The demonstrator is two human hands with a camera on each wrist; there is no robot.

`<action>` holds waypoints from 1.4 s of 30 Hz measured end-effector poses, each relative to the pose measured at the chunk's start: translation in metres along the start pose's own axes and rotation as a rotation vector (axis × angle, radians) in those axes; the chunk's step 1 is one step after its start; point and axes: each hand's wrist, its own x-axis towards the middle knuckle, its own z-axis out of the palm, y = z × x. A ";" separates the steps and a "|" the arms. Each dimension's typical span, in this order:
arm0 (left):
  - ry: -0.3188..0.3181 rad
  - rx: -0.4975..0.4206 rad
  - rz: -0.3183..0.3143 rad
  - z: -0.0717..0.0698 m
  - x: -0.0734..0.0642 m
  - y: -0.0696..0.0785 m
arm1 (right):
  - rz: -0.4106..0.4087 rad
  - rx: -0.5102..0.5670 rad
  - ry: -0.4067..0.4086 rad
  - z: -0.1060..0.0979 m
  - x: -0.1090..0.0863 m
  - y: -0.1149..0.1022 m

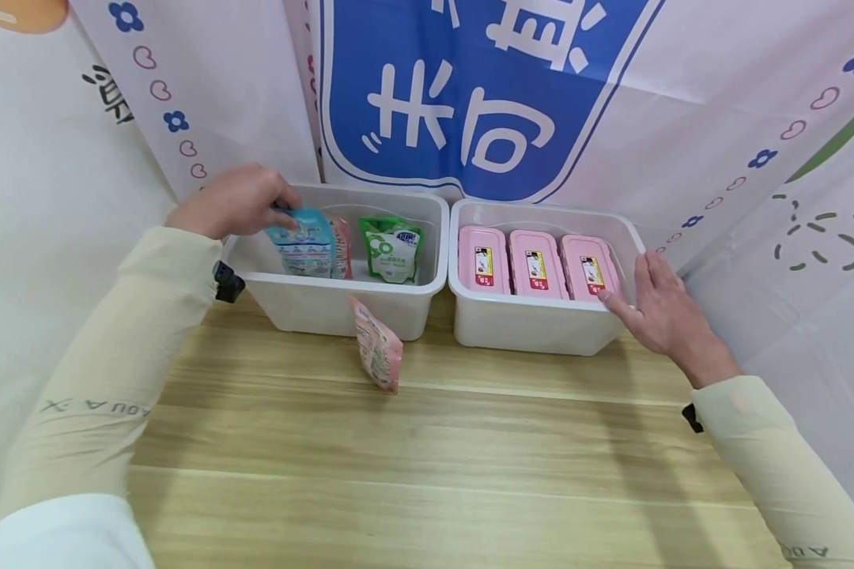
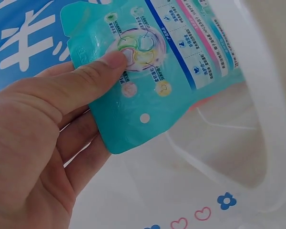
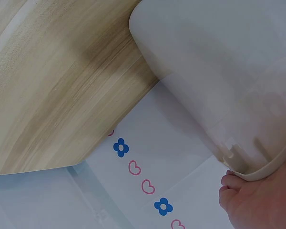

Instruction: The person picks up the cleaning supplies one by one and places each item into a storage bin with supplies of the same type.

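Observation:
My left hand point(image 1: 245, 199) pinches the top of a teal refill pouch point(image 1: 306, 249) at the left end of the left white bin point(image 1: 341, 294). In the left wrist view, the thumb lies on the printed face of the pouch point(image 2: 148, 67) and the fingers are behind it. A pink pouch point(image 1: 341, 245) is partly hidden behind the teal one, and a green pouch point(image 1: 391, 251) stands to its right. My right hand point(image 1: 658, 308) holds the right rim and front corner of the right white bin point(image 1: 534, 324). The right wrist view shows fingers at that bin's rim point(image 3: 264, 169).
Three pink lidded boxes point(image 1: 537, 265) stand side by side in the right bin. A pink pouch point(image 1: 379, 348) stands on the wooden table point(image 1: 427, 458) before the left bin. Printed white cloth point(image 1: 683, 63) hangs behind and at the sides.

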 end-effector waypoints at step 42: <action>-0.042 -0.081 -0.060 0.049 0.014 -0.013 | -0.004 0.019 0.028 0.001 -0.001 -0.001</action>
